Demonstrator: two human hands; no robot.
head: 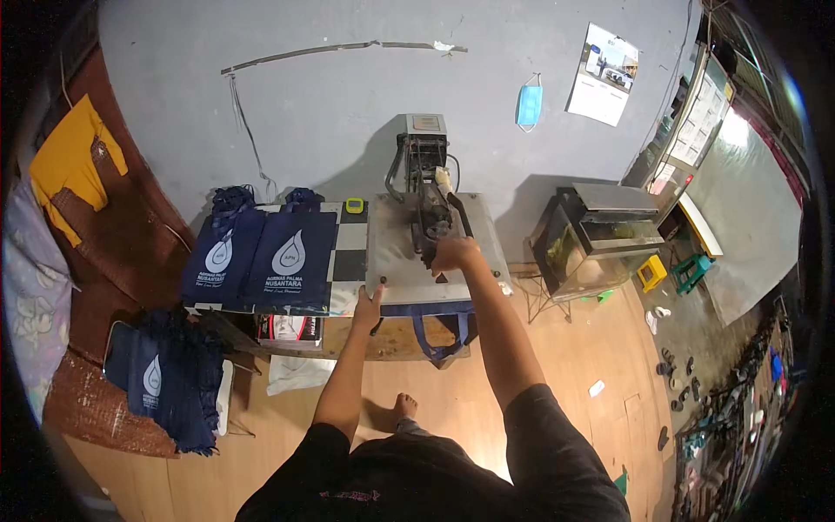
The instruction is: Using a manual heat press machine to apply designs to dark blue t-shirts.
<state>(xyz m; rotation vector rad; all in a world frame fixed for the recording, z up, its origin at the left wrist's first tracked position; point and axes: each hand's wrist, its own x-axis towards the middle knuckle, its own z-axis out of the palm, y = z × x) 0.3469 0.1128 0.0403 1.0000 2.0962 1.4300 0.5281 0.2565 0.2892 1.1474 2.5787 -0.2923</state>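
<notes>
On the table stands a heat press (427, 163) with a wide grey metal plate (391, 261). My right hand (455, 254) is closed around the lower end of its black lever (462, 215), above the plate. At the plate's front left corner is my left hand (368, 310), its thumb beside a small black knob (383, 280). A dark rod end shows below that hand, but what the fingers hold is partly hidden. From under the plate's front edge hangs a navy fabric bag (450, 326) with its strap loops down; its upper part is covered.
Two printed navy bags (291, 261) lie left of the press, near a yellow timer (354, 206). More navy bags (176, 378) are heaped on a chair at lower left. A glass tank (590, 254) on a stand is to the right. A white cloth (297, 375) lies below the table.
</notes>
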